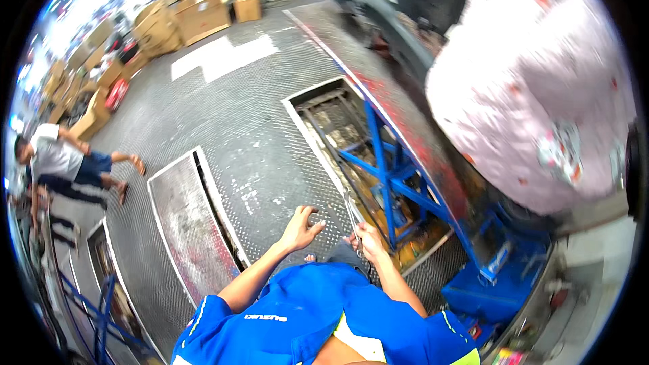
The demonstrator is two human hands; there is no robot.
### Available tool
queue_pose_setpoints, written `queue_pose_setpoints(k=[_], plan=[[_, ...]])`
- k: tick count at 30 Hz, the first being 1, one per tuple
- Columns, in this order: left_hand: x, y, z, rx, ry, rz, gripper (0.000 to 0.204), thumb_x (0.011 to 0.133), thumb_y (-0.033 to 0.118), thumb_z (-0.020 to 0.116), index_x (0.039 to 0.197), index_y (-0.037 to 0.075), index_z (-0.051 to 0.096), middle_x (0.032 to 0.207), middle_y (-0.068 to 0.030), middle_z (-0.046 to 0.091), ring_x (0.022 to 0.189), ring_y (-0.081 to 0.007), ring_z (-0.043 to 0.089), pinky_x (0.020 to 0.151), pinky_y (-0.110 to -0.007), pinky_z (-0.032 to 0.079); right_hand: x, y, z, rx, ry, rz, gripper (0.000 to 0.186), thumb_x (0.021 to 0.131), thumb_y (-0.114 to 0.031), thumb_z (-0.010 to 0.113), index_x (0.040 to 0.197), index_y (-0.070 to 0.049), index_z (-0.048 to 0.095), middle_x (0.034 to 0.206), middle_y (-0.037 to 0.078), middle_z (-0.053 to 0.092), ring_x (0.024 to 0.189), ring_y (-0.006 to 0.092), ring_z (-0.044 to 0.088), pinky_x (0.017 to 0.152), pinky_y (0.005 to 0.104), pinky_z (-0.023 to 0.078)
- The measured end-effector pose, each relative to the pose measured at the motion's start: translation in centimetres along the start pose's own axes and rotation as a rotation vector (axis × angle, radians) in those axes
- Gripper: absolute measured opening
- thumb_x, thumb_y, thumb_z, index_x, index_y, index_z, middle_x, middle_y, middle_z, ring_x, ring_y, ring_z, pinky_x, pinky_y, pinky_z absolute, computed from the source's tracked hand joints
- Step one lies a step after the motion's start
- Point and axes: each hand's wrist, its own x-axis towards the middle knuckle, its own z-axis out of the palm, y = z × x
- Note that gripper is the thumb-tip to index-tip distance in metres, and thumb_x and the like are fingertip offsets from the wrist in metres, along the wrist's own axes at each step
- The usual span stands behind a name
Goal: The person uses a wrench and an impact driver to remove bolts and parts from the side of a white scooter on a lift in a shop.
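Blue work shirt with white and yellow-green trim (297, 297): on us, nearest the camera.
Right hand (368, 238): fingers closed around the tool below; we have it in front of our body.
Slim silver metal hand tool (352, 215): in our right hand, tip pointing away from us; exact type too small to tell.
Left hand (299, 231): nothing in it, fingers apart and loosely curled, left of the tool, not touching it.
Grey diamond-tread metal floor (263, 122): under and ahead of us.
Rectangular floor pit with pale metal rim (292, 107): just beyond our right hand.
Blue steel support frame (382, 155): stands in the pit, under the ramp.
Long grey ramp with worn red edge (405, 128): right of the pit.
Pale pink printed fabric cover (487, 94): upper right.
Brown cardboard boxes (203, 13): far end, upper left.
Person in white top and dark blue shorts (54, 149): far left.
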Motion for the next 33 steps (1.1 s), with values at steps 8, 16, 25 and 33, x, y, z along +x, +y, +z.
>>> queue_pose_setpoints(k=[8, 16, 25, 33], plan=[[7.4, -4.0, -11.7, -0.546, 0.396, -0.252, 0.042, 0.099, 0.033, 0.066, 0.110, -0.007, 0.070, 0.095, -0.0160, 0.074, 0.083, -0.0193, 0.068, 0.075, -0.036, 0.055, 13.2, -11.8, 22.0, -0.282, -0.531, -0.021, 0.016, 0.102, -0.014, 0.059, 0.111, -0.002, 0.053, 0.078, 0.006, 0.066, 0.059, 0.0096, 0.056, 0.053, 0.0252, 0.046], [14.5, -7.4, -26.2, -0.889, 0.740, -0.326, 0.024, 0.096, 0.023, 0.070, 0.092, 0.000, 0.067, 0.083, -0.0080, 0.068, 0.071, -0.0139, 0.063, 0.065, -0.031, 0.052, 23.9, -19.5, 38.3, -0.410, -0.967, -0.005, 0.022, 0.099, -0.006, 0.062, 0.117, -0.001, 0.050, 0.087, 0.011, 0.069, 0.067, 0.0138, 0.062, 0.061, 0.0269, 0.051], [25.3, -12.3, -37.3, -0.855, 0.915, -0.298, 0.025, 0.096, 0.027, 0.072, 0.087, 0.005, 0.064, 0.079, -0.0010, 0.062, 0.071, -0.0105, 0.058, 0.064, -0.029, 0.050, 38.7, -27.8, 44.9, -0.640, -0.838, -0.176, 0.022, 0.099, -0.015, 0.067, 0.115, 0.000, 0.061, 0.102, 0.011, 0.072, 0.082, 0.0151, 0.069, 0.072, 0.0288, 0.058], [40.9, -15.6, -49.9, -0.826, 0.555, -0.296, 0.014, 0.100, 0.015, 0.064, 0.098, 0.001, 0.064, 0.097, -0.0097, 0.073, 0.063, -0.0092, 0.055, 0.058, -0.027, 0.049, 51.7, -33.3, 44.2, -0.583, -0.339, -0.403, 0.017, 0.096, -0.017, 0.070, 0.097, -0.001, 0.064, 0.074, 0.005, 0.064, 0.062, 0.0114, 0.059, 0.054, 0.0276, 0.047]])
